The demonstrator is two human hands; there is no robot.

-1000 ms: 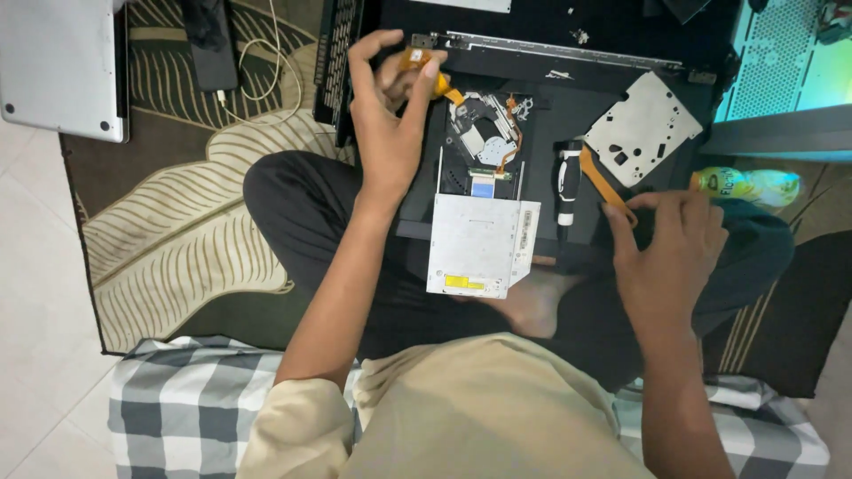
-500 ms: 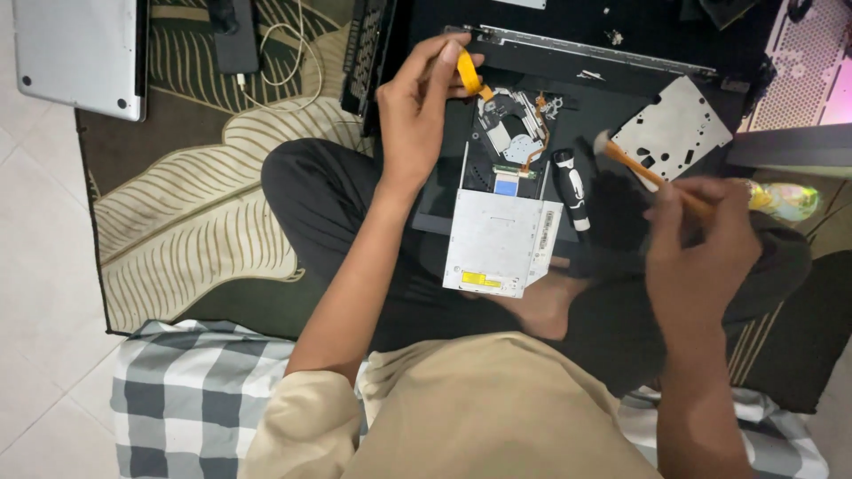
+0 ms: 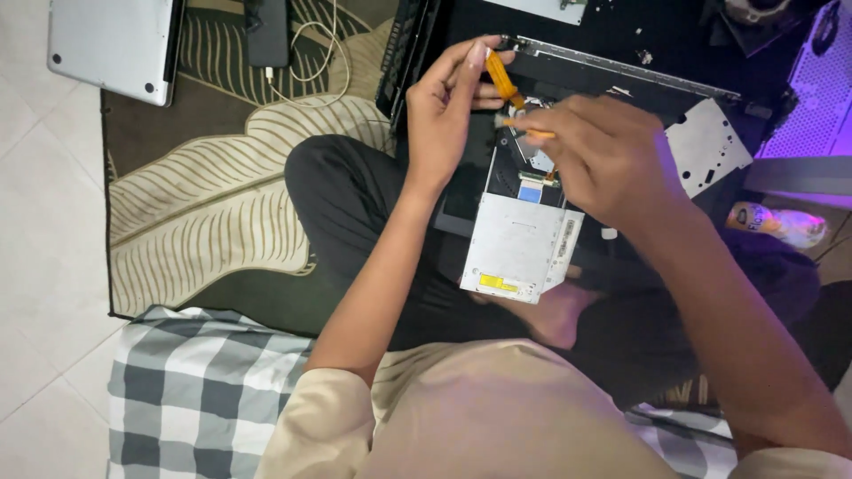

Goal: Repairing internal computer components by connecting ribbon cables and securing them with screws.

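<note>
1. My left hand (image 3: 448, 106) is pinched shut on a small orange-handled screwdriver (image 3: 504, 80) — thumb and fingertips grip its smooth plastic handle, which tilts down toward the opened drive.
2. My right hand (image 3: 612, 151) is curled closed around a thin orange-tipped tool (image 3: 531, 133); only its pointed end shows past my fingers, just under the screwdriver.
3. Both tools meet over the flat silver metal optical drive (image 3: 519, 244), a thin rectangular case resting on my lap. Its upper part lies open, showing a small blue ribbon connector (image 3: 530, 192) and grey metal parts inside; the lower part is a plain brushed lid with a yellow sticker.
4. Beyond the drive sits a black laptop chassis (image 3: 621, 53), matt, with a long silver hinge strip along it, and beside it a perforated flat silver metal plate (image 3: 706, 146).
5. At the far left lies a closed silver laptop (image 3: 111, 44) with rounded corners, near a black power brick (image 3: 267, 31) with a pale cable.
6. All rest on a dark rug with cream leaf stripes (image 3: 195, 204); a grey-and-white checked cushion (image 3: 200, 390) lies under me.
</note>
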